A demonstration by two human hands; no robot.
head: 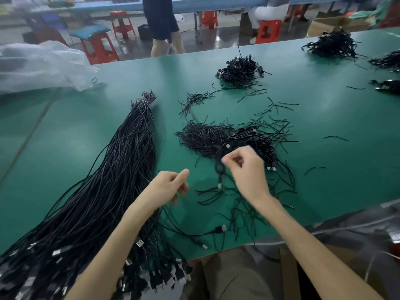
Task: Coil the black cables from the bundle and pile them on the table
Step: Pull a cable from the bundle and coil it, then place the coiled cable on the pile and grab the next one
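Plug ends of the bundle lie near-left; the left hand has a loose, empty grip, while the right hand grip pinches a coiled cable, which should next drop onto the pile.

I can read no writing, brand or number anywhere from my seat. The plugs on the cable bundle at seven o'clock are bare of legible marks, and the cardboard box at one o'clock is too blurred.

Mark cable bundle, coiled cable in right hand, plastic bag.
cable bundle [129, 159]: head view, middle of the strands.
coiled cable [218, 164]: head view, blurred loop.
plastic bag [43, 66]: head view, crumpled middle.
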